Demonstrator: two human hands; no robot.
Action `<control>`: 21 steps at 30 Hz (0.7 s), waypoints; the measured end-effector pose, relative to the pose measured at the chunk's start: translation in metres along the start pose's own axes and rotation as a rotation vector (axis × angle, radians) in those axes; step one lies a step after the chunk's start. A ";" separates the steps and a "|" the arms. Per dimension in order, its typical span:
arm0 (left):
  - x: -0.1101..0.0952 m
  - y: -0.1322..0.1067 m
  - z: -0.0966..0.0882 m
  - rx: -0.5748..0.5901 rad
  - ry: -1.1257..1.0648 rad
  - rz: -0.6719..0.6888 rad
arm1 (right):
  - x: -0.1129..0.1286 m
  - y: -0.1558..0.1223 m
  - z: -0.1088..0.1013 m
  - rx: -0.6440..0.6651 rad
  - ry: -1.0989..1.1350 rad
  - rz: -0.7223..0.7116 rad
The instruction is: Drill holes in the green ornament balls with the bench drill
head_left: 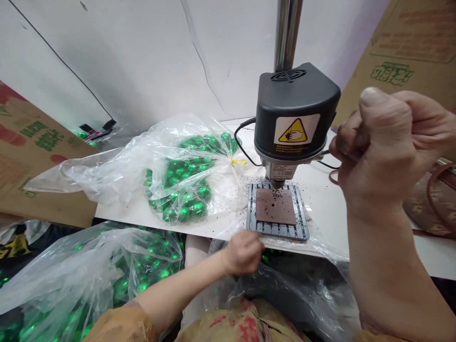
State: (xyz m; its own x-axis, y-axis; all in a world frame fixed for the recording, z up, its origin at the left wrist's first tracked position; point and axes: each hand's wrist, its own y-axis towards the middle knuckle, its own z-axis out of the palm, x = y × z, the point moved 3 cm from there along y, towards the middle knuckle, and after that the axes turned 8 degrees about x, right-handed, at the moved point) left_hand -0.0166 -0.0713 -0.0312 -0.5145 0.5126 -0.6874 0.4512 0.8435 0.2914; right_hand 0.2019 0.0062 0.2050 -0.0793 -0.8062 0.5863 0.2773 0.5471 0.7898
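Note:
A small bench drill press (297, 104) with a black motor housing and a warning label stands on the white table. My right hand (377, 137) is closed around its feed lever (326, 152), at the right of the housing. Under the chuck (278, 183), a brown square board (276, 211) with a dark hole near its middle lies on the slotted grey base (302, 228). Dark shavings are scattered over the board and base. My left hand (244, 251) is closed in a slightly blurred fist at the table's front edge, just before the base; whatever it may hold is hidden.
Left of the drill lies a clear plastic bag (124, 166) of shiny green balls, with a yellow tie. Another bag (142, 270) of green balls sits below the table's left edge. Cardboard boxes (39, 156) flank the table. A black cable (242, 142) loops beside the drill.

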 end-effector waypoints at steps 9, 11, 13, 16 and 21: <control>0.110 0.142 -0.149 -0.373 0.200 -0.400 | -0.002 0.001 0.003 -0.082 0.046 -0.048; 0.120 0.147 -0.156 -0.381 0.197 -0.424 | -0.002 0.001 0.004 -0.077 0.054 -0.058; 0.124 0.147 -0.157 -0.353 0.184 -0.439 | -0.002 0.001 0.004 -0.086 0.055 -0.073; 0.118 0.141 -0.150 -0.248 0.148 -0.453 | -0.001 0.000 0.004 -0.096 0.017 -0.067; 0.082 0.121 -0.118 0.008 -0.080 -0.399 | 0.000 0.000 0.004 -0.087 0.013 -0.056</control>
State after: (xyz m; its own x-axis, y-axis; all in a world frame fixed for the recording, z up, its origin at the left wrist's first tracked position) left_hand -0.0902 0.0919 0.0267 -0.5922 0.1313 -0.7950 0.2332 0.9723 -0.0132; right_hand 0.1979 0.0070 0.2061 -0.0850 -0.8382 0.5387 0.3552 0.4797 0.8024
